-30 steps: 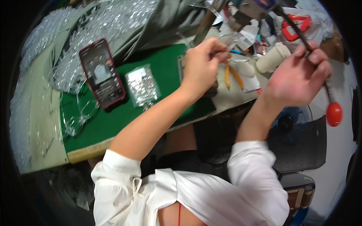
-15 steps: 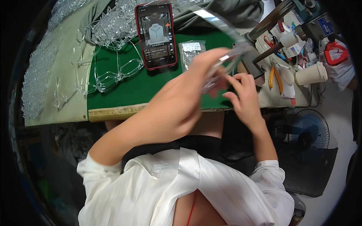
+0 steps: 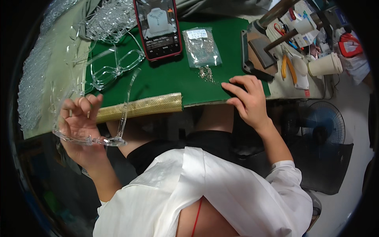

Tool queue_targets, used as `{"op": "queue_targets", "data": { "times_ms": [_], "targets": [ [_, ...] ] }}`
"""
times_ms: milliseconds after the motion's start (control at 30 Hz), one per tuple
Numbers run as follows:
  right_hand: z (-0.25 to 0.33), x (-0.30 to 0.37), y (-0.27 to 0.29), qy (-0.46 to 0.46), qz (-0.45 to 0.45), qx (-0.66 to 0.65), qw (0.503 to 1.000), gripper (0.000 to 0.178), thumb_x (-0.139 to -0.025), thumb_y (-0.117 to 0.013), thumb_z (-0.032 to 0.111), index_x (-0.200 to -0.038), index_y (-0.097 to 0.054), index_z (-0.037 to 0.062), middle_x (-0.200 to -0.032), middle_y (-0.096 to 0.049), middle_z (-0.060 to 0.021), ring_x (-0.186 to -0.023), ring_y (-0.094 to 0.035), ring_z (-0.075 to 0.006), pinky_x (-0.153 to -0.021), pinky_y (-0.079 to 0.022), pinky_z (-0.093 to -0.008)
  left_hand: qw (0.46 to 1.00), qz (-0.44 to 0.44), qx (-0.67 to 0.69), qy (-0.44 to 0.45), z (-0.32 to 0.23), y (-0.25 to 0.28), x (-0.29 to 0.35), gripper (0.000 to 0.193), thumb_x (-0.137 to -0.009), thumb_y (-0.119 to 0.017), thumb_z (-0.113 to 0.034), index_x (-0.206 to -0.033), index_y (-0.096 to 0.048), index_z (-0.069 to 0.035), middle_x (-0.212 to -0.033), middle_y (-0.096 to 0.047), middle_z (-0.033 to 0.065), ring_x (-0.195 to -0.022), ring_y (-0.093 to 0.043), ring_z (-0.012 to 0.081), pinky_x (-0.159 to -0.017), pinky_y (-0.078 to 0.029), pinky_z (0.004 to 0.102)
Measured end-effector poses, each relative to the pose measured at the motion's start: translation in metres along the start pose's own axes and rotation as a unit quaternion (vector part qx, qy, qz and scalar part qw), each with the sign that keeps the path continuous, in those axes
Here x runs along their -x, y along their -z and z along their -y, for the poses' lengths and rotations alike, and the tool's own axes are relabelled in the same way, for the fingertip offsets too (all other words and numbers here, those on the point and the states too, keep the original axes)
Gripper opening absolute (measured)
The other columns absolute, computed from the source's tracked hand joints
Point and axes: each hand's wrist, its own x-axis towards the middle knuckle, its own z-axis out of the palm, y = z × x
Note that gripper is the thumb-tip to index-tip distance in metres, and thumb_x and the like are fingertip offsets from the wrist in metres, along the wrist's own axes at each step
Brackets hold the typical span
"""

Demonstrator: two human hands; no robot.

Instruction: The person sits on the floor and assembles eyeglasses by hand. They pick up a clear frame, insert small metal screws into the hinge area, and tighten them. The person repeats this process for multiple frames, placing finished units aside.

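Note:
My left hand [image 3: 81,130] is closed on a clear plastic eyeglass frame [image 3: 114,141] at the table's front left edge. One of its temple arms stands up toward the mat, and part of the frame lies across my palm. My right hand [image 3: 250,98] rests at the front edge of the green mat [image 3: 158,83], fingers loosely bent, thumb and forefinger apart. Nothing shows between them. Just left of those fingertips is a small pile of tiny metal pieces [image 3: 205,74]. Behind the pile lies a clear labelled bag [image 3: 203,49] of similar pieces.
More clear eyeglass frames [image 3: 114,71] lie at the mat's left, with a heap [image 3: 108,21] behind them. A red-cased phone [image 3: 158,31] stands at the back. On the right are a press-like metal tool [image 3: 258,55], yellow-handled pliers [image 3: 288,71], a paper cup [image 3: 325,65] and a fan [image 3: 319,122].
My left hand has swung from beside my right hand to the far left, carrying the eyeglass frame. My right hand has shifted slightly left and down, and the small metal pieces now show.

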Motion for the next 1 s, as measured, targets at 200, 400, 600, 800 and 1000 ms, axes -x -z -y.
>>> {"op": "queue_targets", "data": {
  "times_ms": [200, 400, 600, 800, 1000],
  "targets": [
    [-0.005, -0.014, 0.006, -0.176, -0.014, -0.240, 0.955, 0.010, -0.084, -0.064, 0.006, -0.089, -0.066, -0.0017, -0.081, -0.065, -0.0097, -0.074, -0.061, -0.0215, -0.068, -0.048, -0.0297, 0.932, 0.216, 0.238, 0.165, -0.009, -0.032, 0.005, 0.024, -0.090, -0.051, -0.027, -0.077, -0.039, -0.011, -0.060, -0.052, 0.0092, -0.068, -0.053, 0.0232, -0.097, -0.048, 0.0516],
    [-0.015, -0.014, 0.000, -0.148, 0.014, -0.197, 0.969, 0.008, -0.083, -0.066, 0.006, -0.088, -0.066, -0.0002, -0.082, -0.064, -0.0083, -0.072, -0.062, -0.0208, -0.066, -0.049, -0.0293, 0.953, 0.298, 0.026, 0.055, 0.006, -0.068, 0.017, 0.034, -0.085, -0.052, -0.008, -0.117, -0.044, 0.000, -0.085, -0.047, 0.0103, -0.076, -0.046, 0.0208, -0.071, -0.059, 0.0406],
    [-0.006, -0.017, 0.002, -0.141, 0.048, -0.180, 0.972, 0.011, -0.080, -0.069, 0.008, -0.087, -0.064, 0.0017, -0.081, -0.061, -0.0079, -0.073, -0.062, -0.0224, -0.065, -0.048, -0.0300, 0.969, 0.214, -0.102, -0.070, 0.029, -0.067, 0.024, 0.038, -0.093, -0.048, 0.000, -0.130, -0.045, 0.008, -0.091, -0.055, 0.0176, -0.085, -0.053, 0.0243, -0.082, -0.054, 0.0448],
    [-0.010, -0.019, -0.006, -0.127, 0.013, -0.163, 0.978, 0.014, -0.080, -0.071, 0.011, -0.087, -0.062, 0.0026, -0.081, -0.060, -0.0070, -0.072, -0.062, -0.0232, -0.065, -0.049, -0.0311, 0.917, 0.307, -0.208, -0.143, 0.034, -0.071, 0.010, 0.026, -0.089, -0.050, 0.008, -0.113, -0.056, 0.011, -0.099, -0.058, 0.0231, -0.091, -0.059, 0.0299, -0.089, -0.051, 0.0471],
    [-0.012, -0.019, 0.002, -0.095, 0.060, -0.166, 0.980, 0.009, -0.080, -0.070, 0.004, -0.085, -0.063, 0.0029, -0.082, -0.059, -0.0064, -0.069, -0.063, -0.0211, -0.062, -0.050, -0.0296, 0.921, 0.298, -0.204, -0.144, 0.043, -0.068, 0.011, 0.031, -0.088, -0.050, 0.010, -0.118, -0.053, 0.012, -0.100, -0.059, 0.0236, -0.092, -0.061, 0.0318, -0.088, -0.051, 0.0477]
  ]
}}
